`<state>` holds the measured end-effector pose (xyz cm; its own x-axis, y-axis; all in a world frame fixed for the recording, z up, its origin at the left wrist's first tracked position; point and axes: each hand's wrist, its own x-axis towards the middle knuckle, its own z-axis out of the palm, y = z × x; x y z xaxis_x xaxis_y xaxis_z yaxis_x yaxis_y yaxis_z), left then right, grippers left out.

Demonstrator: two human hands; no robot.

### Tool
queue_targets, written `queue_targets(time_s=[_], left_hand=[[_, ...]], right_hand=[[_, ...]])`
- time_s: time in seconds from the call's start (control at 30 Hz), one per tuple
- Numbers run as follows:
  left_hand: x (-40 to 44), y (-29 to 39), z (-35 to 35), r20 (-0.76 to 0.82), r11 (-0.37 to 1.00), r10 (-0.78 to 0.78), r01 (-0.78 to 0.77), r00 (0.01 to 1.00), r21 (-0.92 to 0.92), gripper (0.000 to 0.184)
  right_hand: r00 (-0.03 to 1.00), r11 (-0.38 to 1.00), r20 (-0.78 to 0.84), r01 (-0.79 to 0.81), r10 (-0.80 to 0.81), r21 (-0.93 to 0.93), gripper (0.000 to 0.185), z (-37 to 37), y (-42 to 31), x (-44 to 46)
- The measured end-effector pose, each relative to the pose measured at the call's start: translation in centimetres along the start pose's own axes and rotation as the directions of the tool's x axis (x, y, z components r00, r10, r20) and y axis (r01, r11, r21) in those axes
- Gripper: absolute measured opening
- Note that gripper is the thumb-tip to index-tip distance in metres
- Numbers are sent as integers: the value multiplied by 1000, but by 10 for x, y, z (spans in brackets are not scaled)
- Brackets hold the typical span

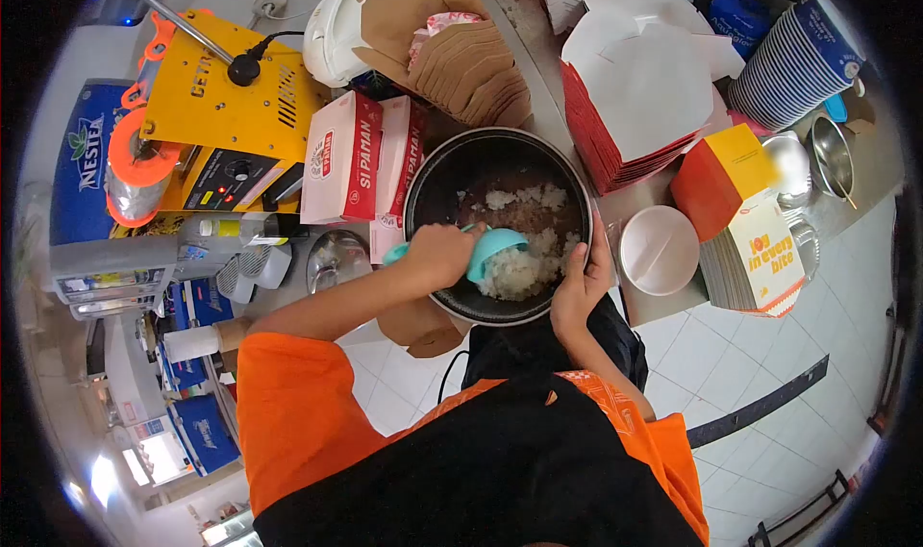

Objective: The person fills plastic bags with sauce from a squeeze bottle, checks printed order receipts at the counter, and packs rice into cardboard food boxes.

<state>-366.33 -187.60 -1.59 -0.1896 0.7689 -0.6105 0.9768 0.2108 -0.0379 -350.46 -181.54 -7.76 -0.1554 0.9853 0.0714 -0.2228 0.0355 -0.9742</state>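
Observation:
My left hand (439, 258) is closed round the handle of a turquoise scoop (500, 250). The scoop's bowl is tilted among white rice (527, 274) inside a round black pot (423, 177). More rice lies along the pot's right side, and the dark bottom shows at the upper left. My right hand (583, 280) grips the pot's right rim, its fingers along the outer wall and its thumb near the edge.
Left of the pot stand red-and-white boxes (344, 158) and a yellow machine (240, 110). Brown cartons (471, 71) are behind it. To the right are a white bowl (660, 250), stacked red cartons (639, 95), paper cups (793, 57) and metal bowls (829, 156).

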Motion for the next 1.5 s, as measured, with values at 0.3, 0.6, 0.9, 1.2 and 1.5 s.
queue_targets(time_s=[0.3,0.6,0.9,1.2,1.5], left_hand=[[12,26,22,71,912,-20,47,997,-407,52],[12,-20,5,260,529,149,145,954,-836,43],[29,6,2,-190,940,-224,160,956,-303,50],[11,33,18,38,828,-99,103,994,-551,50],[-20,-13,0,177,251,71,154,982,-956,39]], right_hand=[[997,993,69,-42,34,107,40,-1,6,-1],[989,990,126,-89,74,111,38,-6,5,6],[988,995,126,-94,92,15,38,-6,-2,9],[997,1000,75,-16,15,5,38,-6,5,3],[997,991,78,-32,22,129,38,-3,13,15]])
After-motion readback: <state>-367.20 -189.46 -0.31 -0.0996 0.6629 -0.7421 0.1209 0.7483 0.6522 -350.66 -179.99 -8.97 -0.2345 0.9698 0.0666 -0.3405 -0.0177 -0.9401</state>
